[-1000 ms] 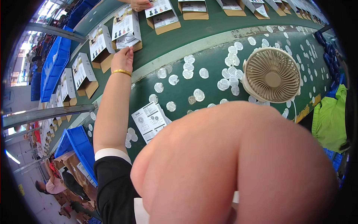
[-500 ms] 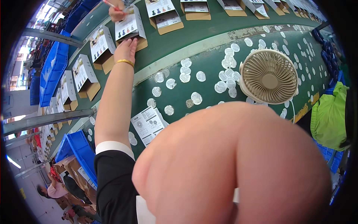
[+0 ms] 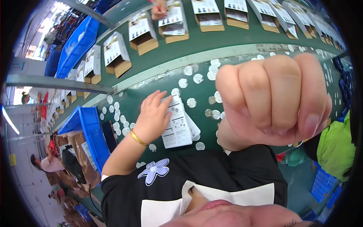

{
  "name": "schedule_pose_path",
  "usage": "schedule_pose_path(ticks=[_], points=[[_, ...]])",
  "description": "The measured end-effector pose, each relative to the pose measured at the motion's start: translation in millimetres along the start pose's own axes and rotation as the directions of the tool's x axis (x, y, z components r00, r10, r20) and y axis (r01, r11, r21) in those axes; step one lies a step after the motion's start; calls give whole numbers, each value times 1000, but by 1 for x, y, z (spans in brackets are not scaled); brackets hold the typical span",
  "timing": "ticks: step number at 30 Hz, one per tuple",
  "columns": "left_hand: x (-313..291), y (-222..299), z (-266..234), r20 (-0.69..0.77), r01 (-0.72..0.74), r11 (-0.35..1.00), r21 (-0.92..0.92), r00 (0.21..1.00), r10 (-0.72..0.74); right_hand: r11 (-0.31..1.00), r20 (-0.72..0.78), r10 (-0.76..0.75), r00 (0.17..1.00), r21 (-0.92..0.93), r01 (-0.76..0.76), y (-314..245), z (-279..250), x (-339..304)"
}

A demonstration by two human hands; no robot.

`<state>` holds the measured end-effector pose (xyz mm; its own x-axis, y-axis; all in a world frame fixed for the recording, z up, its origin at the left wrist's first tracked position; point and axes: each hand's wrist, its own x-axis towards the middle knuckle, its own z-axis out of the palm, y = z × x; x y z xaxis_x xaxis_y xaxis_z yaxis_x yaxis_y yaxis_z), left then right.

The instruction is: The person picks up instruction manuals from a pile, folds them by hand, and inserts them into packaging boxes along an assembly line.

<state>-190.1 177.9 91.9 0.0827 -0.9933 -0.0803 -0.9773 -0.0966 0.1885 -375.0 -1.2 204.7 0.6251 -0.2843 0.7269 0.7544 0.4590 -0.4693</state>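
My left hand (image 3: 152, 117), with a gold bangle at its wrist, lies at the left edge of a small stack of printed leaflets (image 3: 177, 126). Its fingers are stretched out and apart, and the fingertips and thumb meet the paper's edge. Close in front of the camera, my right hand (image 3: 274, 94) is raised in a fist, its fingers curled into the palm. Nothing shows in it. The fist hides much of the right side of the green bench (image 3: 151, 85). Round white stickers (image 3: 198, 78) dot the bench around the leaflets.
Open printed cartons (image 3: 118, 53) stand in a row on the green belt (image 3: 227, 38) beyond a pale rail. Another person's hand (image 3: 159, 11) with a red pen is at one carton. A blue crate (image 3: 92, 136) stands left, a metal bar (image 3: 60, 81) above; a lime-green cloth (image 3: 334, 147) hangs right.
My left hand has drawn back from a carton to the leaflets. My right hand has moved away from the lens, up and right, and now hides the fan. The view has shifted.
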Motion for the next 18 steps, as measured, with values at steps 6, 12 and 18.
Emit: schedule_pose_path(ticks=[6, 12, 18], points=[[-9, -2, 10, -255, 55, 997, -45, 965, -65, 987, -17, -159, 987, -9, 159, 18, 15, 1], [-11, -13, 13, -328, 70, 992, -102, 939, -100, 987, 41, -134, 990, -85, 137, 30, 14, 6], [-9, -23, 6, -460, -26, 992, -125, 887, -35, 965, -78, -85, 993, -254, 63, 42, 17, 7]])
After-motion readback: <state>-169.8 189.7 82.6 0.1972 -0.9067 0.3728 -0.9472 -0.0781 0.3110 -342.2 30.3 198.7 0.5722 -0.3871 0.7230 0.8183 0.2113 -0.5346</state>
